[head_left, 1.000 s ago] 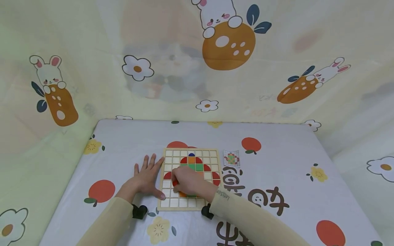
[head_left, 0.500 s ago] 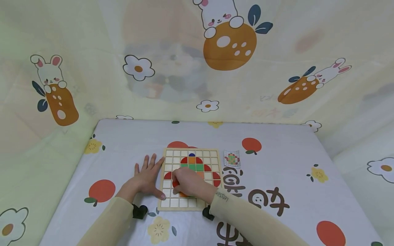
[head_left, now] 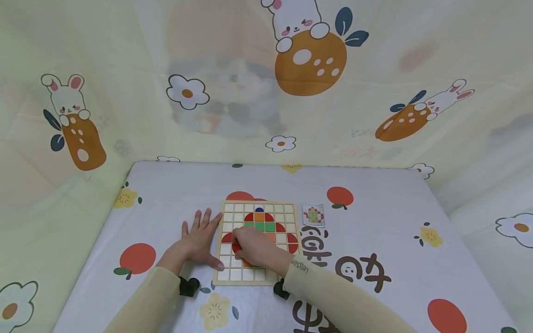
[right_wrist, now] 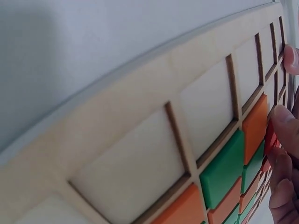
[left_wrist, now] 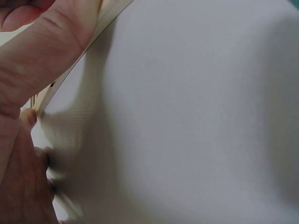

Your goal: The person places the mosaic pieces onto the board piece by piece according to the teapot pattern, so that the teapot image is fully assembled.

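Note:
A wooden grid board [head_left: 266, 282] lies on the cloth, partly filled with red, green and orange tiles and one blue rounded piece [head_left: 259, 210]. My left hand [head_left: 195, 241] rests with spread fingers at the board's left edge, thumb and index finger touching the frame. Over the left middle of the grid, my right hand [head_left: 259, 247] has curled fingers. In the right wrist view its thumb and fingers pinch a red tile [right_wrist: 270, 138] beside an orange tile [right_wrist: 255, 123] and a green tile [right_wrist: 223, 169]. The right hand hides several cells in the head view.
A small pattern card [head_left: 313, 215] lies just right of the board. The table's patterned cloth [head_left: 374, 208] spreads around them, with a printed curtain [head_left: 233, 152] behind. Black wrist mounts [head_left: 189, 286] sit under both wrists, close to the board's near side.
Almost nothing differs. My right hand stays at the same red tile with only a tiny shift of its fingers; the left hand and board keep their places.

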Tool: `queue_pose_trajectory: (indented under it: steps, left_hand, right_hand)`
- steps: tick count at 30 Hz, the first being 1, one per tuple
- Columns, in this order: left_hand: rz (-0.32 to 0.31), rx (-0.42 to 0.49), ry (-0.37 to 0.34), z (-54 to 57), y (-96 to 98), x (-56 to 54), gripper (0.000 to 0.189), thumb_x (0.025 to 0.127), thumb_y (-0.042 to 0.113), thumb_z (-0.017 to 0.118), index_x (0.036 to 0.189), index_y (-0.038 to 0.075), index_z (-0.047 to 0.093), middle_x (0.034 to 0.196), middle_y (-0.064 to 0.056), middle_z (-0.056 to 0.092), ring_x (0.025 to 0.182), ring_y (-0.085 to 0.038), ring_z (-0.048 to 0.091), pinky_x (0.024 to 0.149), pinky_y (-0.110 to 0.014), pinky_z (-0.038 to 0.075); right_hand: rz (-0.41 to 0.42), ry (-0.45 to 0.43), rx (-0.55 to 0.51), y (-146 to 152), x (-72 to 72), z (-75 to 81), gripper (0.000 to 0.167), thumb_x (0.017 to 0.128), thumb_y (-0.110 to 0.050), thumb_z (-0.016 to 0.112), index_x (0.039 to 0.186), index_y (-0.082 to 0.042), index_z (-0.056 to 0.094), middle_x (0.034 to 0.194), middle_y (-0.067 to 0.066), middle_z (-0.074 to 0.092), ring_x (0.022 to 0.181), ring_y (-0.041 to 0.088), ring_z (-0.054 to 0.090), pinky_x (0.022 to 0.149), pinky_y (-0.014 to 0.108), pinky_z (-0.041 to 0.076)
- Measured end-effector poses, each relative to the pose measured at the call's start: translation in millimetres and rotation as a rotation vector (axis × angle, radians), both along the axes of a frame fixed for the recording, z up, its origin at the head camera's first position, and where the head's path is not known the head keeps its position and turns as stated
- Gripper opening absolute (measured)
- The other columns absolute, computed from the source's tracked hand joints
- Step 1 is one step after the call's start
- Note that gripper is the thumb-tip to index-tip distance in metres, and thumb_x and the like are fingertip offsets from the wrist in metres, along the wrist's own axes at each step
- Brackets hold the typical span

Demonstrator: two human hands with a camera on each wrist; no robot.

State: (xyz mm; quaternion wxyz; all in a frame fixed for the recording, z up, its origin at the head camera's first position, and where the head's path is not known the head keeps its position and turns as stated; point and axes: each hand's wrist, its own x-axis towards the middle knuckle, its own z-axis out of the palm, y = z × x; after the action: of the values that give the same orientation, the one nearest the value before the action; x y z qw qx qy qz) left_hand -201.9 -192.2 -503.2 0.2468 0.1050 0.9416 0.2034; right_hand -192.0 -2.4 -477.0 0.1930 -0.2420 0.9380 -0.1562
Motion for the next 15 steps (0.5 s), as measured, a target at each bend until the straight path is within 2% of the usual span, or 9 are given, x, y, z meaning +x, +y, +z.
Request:
queue_pose_trajectory:
  steps: [15]
  left_hand:
    - [0.0, 0.002, 0.007, 1.6, 0.6, 0.5, 0.136, 0.061, 0.046, 0.096, 0.165, 0.015, 0.015, 0.172, -0.023, -0.001, 0.156, -0.05, -0.011, 0.117, -0.079, -0.005]
  right_hand:
    - [-0.059, -0.009, -0.031, -0.1, 0.2, -1.5, 0.022, 0.087, -0.017, 0.084, 0.103, -0.013, 0.07, 0.088, -0.003, 0.067, 0.079, 0.011, 0.055, 0.077, 0.02, 0.053]
